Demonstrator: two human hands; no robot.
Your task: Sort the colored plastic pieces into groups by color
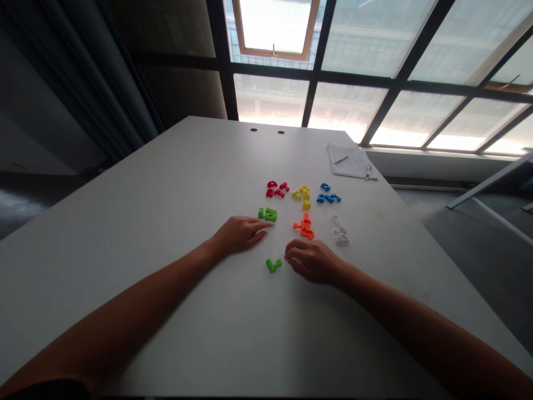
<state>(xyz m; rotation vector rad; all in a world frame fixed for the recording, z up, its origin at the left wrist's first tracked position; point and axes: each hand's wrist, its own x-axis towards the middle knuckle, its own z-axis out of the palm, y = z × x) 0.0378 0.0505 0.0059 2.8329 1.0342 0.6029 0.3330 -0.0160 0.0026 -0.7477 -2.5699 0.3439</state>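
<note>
My left hand (244,234) lies low over the white table, fingers stretched out, with the index fingertip at the near edge of a cluster of green plastic pieces (270,215). A single green plastic piece (272,265), with a stem and a wider head, rests apart from that cluster, closer to me. Just right of it is my right hand (311,260), its fingers curled in and the fingertips close together. Nothing shows between them. Orange plastic pieces (307,226) sit right beyond the right hand, bunched together.
Red pieces (270,193), yellow pieces (306,194) and blue pieces (326,198) form groups farther back. White pieces (340,238) lie to the right. Paper sheets (350,161) with pens are near the table's right edge. Windows and a dark curtain (95,72) stand beyond the table (166,183).
</note>
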